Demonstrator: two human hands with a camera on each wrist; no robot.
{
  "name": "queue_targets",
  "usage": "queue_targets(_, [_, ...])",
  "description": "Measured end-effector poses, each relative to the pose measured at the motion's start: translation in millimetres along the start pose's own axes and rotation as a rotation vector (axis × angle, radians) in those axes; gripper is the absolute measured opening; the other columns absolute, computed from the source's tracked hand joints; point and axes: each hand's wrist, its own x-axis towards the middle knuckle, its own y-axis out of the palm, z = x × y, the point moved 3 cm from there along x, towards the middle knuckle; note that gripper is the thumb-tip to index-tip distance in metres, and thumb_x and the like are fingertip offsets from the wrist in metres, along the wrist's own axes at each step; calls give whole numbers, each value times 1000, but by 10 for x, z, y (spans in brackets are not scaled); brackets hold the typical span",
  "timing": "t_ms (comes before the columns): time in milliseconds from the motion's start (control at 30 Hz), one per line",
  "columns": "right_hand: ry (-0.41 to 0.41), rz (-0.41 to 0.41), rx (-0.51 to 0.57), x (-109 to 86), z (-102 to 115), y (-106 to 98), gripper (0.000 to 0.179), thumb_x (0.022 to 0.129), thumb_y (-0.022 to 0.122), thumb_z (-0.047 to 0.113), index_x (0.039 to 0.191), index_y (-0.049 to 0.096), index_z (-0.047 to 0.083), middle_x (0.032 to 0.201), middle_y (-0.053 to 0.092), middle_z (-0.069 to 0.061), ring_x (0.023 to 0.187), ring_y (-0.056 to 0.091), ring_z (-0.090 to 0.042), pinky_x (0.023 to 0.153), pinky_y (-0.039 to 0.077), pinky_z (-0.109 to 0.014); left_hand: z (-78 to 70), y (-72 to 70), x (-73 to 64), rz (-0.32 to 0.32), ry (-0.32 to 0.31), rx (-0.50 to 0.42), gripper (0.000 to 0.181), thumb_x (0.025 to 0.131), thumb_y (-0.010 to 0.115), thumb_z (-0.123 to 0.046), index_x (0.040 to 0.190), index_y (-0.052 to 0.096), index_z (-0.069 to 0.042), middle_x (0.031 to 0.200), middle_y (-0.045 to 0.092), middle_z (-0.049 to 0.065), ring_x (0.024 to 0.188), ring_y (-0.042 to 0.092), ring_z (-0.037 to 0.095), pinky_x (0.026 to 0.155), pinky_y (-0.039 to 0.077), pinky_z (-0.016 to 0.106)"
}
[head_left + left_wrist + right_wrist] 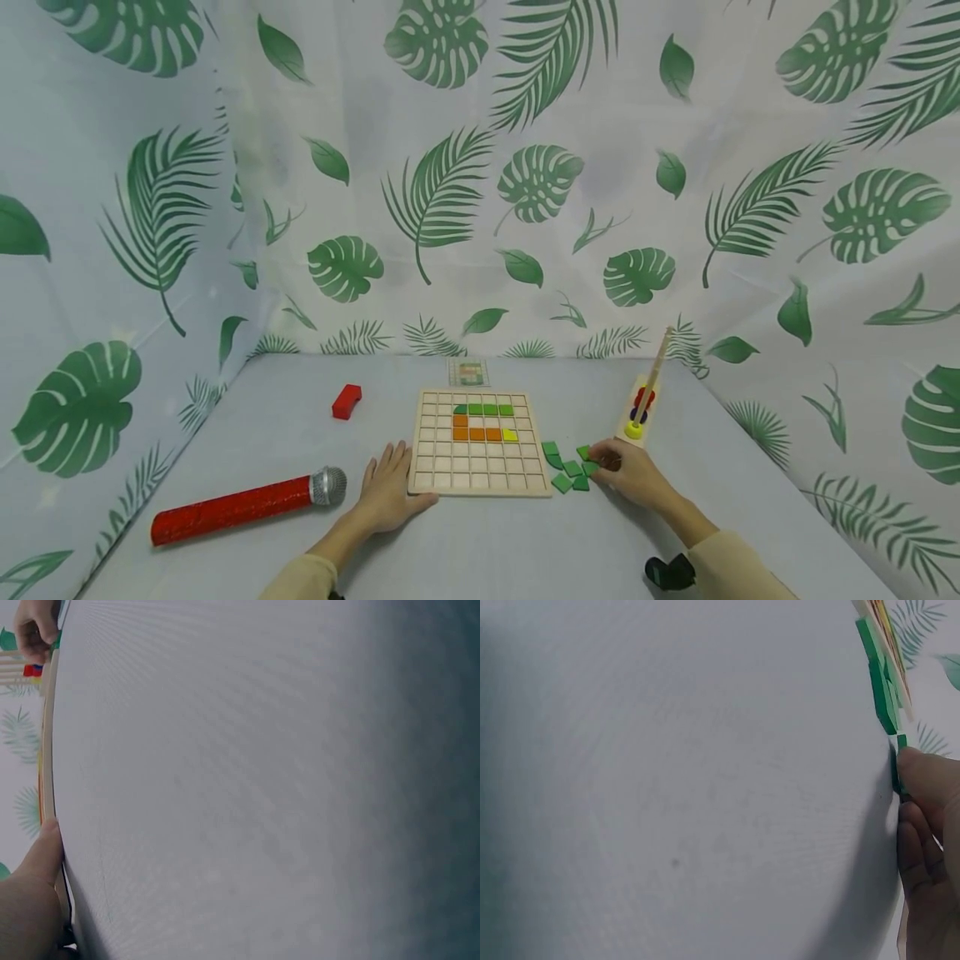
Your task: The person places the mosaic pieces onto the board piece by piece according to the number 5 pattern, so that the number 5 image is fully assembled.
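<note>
A wooden grid board lies on the table, with green, orange and yellow tiles set in some of its squares. My left hand rests flat at the board's lower left corner, its thumb along the near edge; that thumb shows against the rim in the left wrist view. Right of the board lie several loose green tiles. Over these, my right hand has curled fingers, and in the right wrist view it pinches a green tile between thumb and fingers, low at the table.
A red microphone lies left of my left hand. Farther back are a red block and a small pattern card behind the board. A wooden stand with colored beads is beyond my right hand. Near my right sleeve lies a black object.
</note>
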Motion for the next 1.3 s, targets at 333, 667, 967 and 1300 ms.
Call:
queue_targets(333, [-17,-31,19,42,20,-1,22,82,71,4,103,65,6,93,64,0,83,58,-13,75,52,-25,14,13,7,1,0,0,93,82,68,-50,143,28,8,149,22,28,139,13,43,109,6,60])
queue_targets(667, [-44,-122,-2,187,228,178,25,80,73,4,103,65,4,92,63,-1,84,60,-14,76,53,-31,4,7,8,-1,1,-4,93,82,68,-49,143,28,9,149,22,28,139,13,43,110,6,59])
queue_targets(967, [-72,-108,58,296,472,341,26,78,74,2,103,65,3,90,63,-1,82,61,-13,76,54,-29,29,27,15,-4,-4,3,93,81,68,-50,143,28,8,150,22,28,139,13,42,110,6,59])
queue_targets(1300, [-149,-103,79,390,693,534,26,77,74,0,101,65,3,89,64,0,80,61,-11,73,54,-29,47,44,38,4,-10,13,93,82,66,-51,144,28,7,150,21,26,140,13,41,110,6,58])
